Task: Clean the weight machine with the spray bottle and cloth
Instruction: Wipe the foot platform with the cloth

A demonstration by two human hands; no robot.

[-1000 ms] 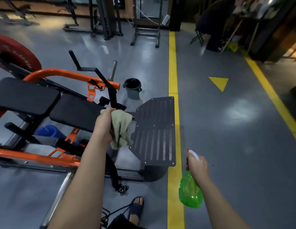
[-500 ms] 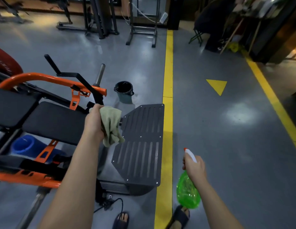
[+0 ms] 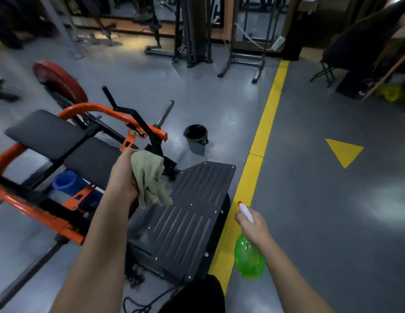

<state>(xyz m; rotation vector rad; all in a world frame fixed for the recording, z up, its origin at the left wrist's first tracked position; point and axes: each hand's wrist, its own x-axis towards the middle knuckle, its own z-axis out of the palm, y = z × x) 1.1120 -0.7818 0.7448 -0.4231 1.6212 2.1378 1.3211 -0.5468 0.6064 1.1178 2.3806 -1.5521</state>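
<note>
Gripping a crumpled pale green cloth (image 3: 149, 179), the left hand (image 3: 123, 175) is raised over the orange-framed weight machine (image 3: 93, 108) with black pads. Its fingers curl round the top of the fabric. The rest hangs down to the right of the fist, in front of the black ribbed metal footplate (image 3: 197, 199). The right hand (image 3: 253, 227) wraps round the white neck of a translucent green plastic spray bottle (image 3: 249, 259). The bottle's body hangs below the hand and its red-tipped nozzle pokes out above, over the yellow floor line (image 3: 268, 118) beside the footplate. A dark bucket (image 3: 195, 141) stands beyond.
</note>
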